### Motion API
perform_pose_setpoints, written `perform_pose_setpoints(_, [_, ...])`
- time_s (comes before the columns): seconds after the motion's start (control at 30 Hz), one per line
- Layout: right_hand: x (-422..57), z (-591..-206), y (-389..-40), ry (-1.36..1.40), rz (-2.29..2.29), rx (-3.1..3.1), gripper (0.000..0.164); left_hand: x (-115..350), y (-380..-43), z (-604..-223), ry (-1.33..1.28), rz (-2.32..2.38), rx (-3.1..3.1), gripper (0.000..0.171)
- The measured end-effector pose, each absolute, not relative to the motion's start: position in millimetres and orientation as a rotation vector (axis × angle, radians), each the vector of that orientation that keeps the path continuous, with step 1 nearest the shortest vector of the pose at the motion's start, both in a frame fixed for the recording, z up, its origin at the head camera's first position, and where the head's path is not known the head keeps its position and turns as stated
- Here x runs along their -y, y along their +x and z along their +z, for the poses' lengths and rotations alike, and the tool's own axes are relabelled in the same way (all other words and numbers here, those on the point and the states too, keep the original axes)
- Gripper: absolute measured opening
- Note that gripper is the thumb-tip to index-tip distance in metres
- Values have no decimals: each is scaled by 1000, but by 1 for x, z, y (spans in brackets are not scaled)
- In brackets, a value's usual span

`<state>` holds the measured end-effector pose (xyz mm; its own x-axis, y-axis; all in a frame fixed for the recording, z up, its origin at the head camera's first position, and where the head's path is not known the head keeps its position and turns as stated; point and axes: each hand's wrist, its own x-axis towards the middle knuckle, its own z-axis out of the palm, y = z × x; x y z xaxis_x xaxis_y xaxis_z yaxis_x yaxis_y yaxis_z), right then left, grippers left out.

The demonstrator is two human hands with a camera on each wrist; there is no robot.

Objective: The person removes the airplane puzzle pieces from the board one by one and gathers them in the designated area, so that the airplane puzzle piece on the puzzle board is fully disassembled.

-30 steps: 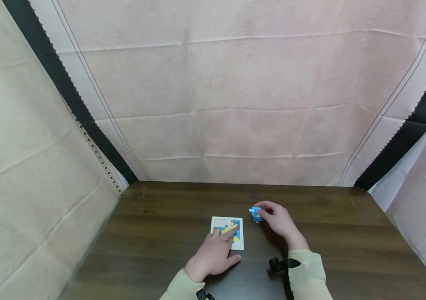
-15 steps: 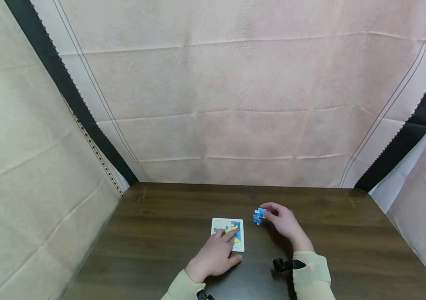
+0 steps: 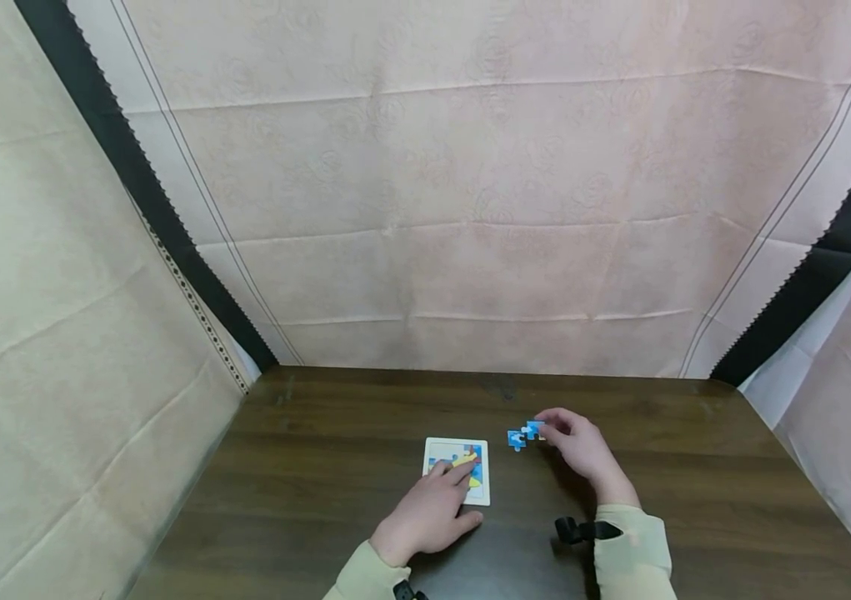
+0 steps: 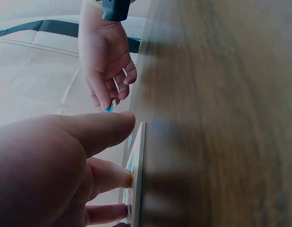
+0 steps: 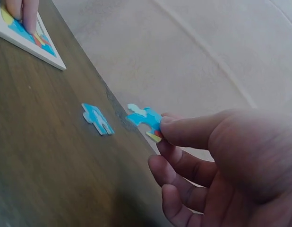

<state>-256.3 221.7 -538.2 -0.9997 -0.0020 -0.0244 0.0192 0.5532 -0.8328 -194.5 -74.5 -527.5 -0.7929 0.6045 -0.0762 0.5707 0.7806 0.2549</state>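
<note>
A small white-framed picture puzzle (image 3: 487, 475) in blue and yellow lies on the table. The fingertips of my left hand (image 3: 428, 517) rest on its picture, hiding the lower left part; the thumb sticks out to the side. To the right of the board, my right hand (image 3: 578, 450) pinches a blue jigsaw piece (image 5: 148, 118) with red and yellow at one corner, between thumb and index finger. This piece is held up above the table in the right wrist view. A second blue jigsaw piece (image 5: 96, 118) lies flat on the wood beside it.
The brown wooden table (image 3: 320, 483) reaches back to a pale fabric wall (image 3: 500, 208). Fabric panels with dark edge strips (image 3: 170, 225) also stand at left and right. A black camera strap (image 3: 586, 530) sits on the right wrist.
My right hand has moved a little to the right with its jigsaw piece, drawing away from the other piece, which now shows separately on the table. The left hand stays on the puzzle.
</note>
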Motion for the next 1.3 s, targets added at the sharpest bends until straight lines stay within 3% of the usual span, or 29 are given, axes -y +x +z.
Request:
perform_pose_setpoints(0.77, [-230, -547, -256, 69, -1332, -2839, 19, 75, -193, -523, 921, 289, -2823, 65])
perform_pose_setpoints(1.07, [-230, -543, -254, -2, -1279, -2785, 33, 76, -191, -524, 899, 301, -2788, 70])
perform_pose_setpoints(1.3, [-228, -543, -254, 6, -1254, -2815, 25, 75, -190, -524, 894, 307, -2791, 71])
